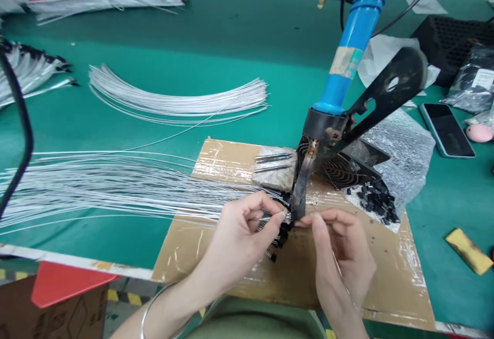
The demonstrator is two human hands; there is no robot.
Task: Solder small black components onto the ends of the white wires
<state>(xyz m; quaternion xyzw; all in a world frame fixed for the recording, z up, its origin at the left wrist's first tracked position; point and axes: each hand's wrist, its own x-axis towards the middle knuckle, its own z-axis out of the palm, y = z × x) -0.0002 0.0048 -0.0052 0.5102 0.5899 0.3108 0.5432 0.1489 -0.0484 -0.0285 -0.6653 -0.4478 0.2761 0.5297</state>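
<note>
My left hand [241, 241] is closed in a pinch on the end of a thin white wire [266, 217], just left of the soldering iron's tip. Between the thumb and fingers of my right hand [341, 251] is a thin strand of solder wire [337, 264], which trails down over the palm. The blue-handled soldering iron [335, 89] is clamped pointing downward, its dark tip [302, 190] between my hands. Small black connector pieces [283, 236] lie partly hidden beneath my left fingers. Whether wire and solder touch the tip I cannot tell.
Many white wires [116, 187] spread leftward from the cardboard [309, 277], with another bundle [173, 100] behind. A block with metal pins [272, 179] sits beside the iron's stand [389, 92]. Black pieces [378, 200], a phone [447, 130] and a yellow sponge [469, 250] lie right.
</note>
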